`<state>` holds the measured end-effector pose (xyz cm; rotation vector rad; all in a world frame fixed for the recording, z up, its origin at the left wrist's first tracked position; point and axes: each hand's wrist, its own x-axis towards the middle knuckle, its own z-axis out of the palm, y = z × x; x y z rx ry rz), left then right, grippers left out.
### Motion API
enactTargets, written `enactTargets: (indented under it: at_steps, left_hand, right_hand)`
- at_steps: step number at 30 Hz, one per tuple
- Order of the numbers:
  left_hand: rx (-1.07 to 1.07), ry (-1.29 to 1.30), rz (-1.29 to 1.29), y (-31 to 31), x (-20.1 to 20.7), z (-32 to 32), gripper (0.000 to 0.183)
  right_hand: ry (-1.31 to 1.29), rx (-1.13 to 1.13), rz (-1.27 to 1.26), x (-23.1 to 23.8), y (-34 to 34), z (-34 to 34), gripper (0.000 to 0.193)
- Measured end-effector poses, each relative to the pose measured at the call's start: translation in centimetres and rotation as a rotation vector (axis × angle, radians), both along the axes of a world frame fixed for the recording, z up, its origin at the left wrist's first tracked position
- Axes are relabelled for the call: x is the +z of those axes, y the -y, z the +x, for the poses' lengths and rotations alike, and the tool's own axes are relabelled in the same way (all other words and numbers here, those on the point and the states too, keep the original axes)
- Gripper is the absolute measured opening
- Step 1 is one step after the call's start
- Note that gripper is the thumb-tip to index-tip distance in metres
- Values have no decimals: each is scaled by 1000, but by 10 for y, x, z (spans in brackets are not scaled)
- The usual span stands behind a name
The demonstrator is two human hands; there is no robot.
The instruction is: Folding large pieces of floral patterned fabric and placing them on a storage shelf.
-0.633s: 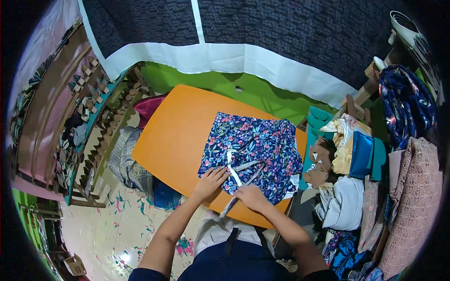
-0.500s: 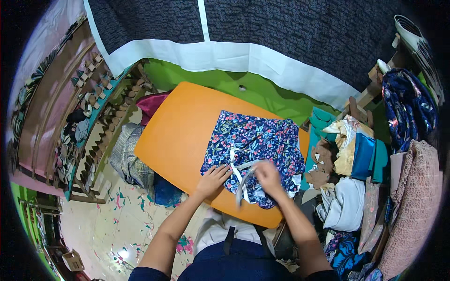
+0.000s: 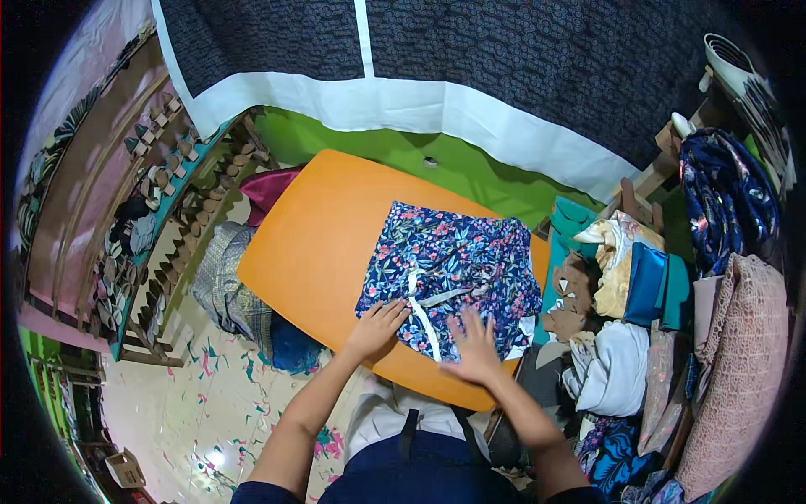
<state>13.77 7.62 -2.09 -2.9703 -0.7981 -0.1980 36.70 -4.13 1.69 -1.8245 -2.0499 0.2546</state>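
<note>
A navy floral garment (image 3: 457, 244) lies on an orange table (image 3: 306, 227), toward its right side. My left hand (image 3: 379, 326) rests flat on the table at the garment's near left edge, fingers apart. Over the garment's near part, my right hand (image 3: 473, 349) is spread with nothing in it; whether it presses on the cloth is hard to tell. A white strip (image 3: 426, 323) runs down the garment between my hands. From that strip a thin grey tie (image 3: 445, 296) stretches rightward across the cloth, above my right fingers.
On the right are piled folded fabrics, among them a blue piece (image 3: 645, 284), white cloth (image 3: 617, 370) and a pink textured roll (image 3: 730, 370). Shoe racks (image 3: 159, 235) line the left. Colourful scraps litter the floor (image 3: 201, 403). A dark curtain (image 3: 504, 76) hangs beyond the table.
My right hand has let go of the grey tie, which now lies across the garment. That hand has opened and come nearer to me. My left hand is about where it was.
</note>
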Motion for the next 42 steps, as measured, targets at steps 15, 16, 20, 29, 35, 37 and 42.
enactTargets:
  at_steps: [15,16,20,29,35,37,42]
  left_hand:
    - [-28,146,-427,-8,36,-27,30]
    - [38,-43,-545,-2,62,-27,31]
    - [130,-184,-661,-3,63,-45,27]
    - [40,-288,-700,-16,99,-43,26]
    - [51,-332,-1100,-38,123,-52,28]
    - [122,-242,-1296,-46,122,-60,31]
    - [322,-5,-1196,-113,92,-28,46]
  right_hand:
    - [-78,191,-376,-4,-1,24,51]
    - [-112,193,-515,0,0,21,53]
    - [123,170,-187,3,27,-26,77]
    - [-16,139,-319,-15,6,-16,48]
    - [-439,644,-593,41,-41,21,45]
    - [-279,521,-1187,77,-86,19,55]
    - [-303,464,-609,29,-161,71,59]
